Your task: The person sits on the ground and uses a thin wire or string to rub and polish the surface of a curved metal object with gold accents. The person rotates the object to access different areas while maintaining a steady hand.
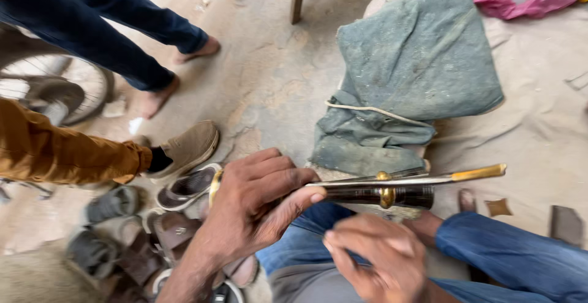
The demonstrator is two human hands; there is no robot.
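My left hand (254,202) grips a long dark rod-like object (380,193) with a shiny metal strip along it, a brass band in the middle and a brass tip (481,172) pointing right. It lies level across my lap, above my blue-jeaned knees (508,251). My right hand (373,254) hovers just below the object, fingers curled and apart, holding nothing that I can see.
A dusty grey-green cloth bag (416,76) with a white cord lies ahead on the ground. Several worn shoes and sandals (153,229) are piled at lower left. Two other people's legs (110,27) and a bicycle wheel (55,89) stand at upper left. A wooden stool leg (297,3) is at the top.
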